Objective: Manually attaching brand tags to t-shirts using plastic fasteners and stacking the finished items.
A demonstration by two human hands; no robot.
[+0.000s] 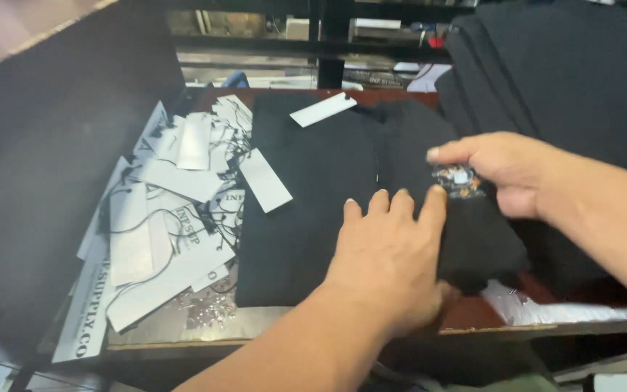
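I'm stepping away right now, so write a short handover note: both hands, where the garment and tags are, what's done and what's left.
Left hand: open, palm flat, pressing on the folded black garment near its front edge.
Right hand: fingers pinching the garment's right side, next to a small coloured patch.
Garment lies on the brown table. One white tag lies at its collar, another white tag on its left edge.
Loose tag pile with black strings sits to the left; stack of black garments at right.
Done: garment looks folded. Left: whether a tag is attached cannot be told.
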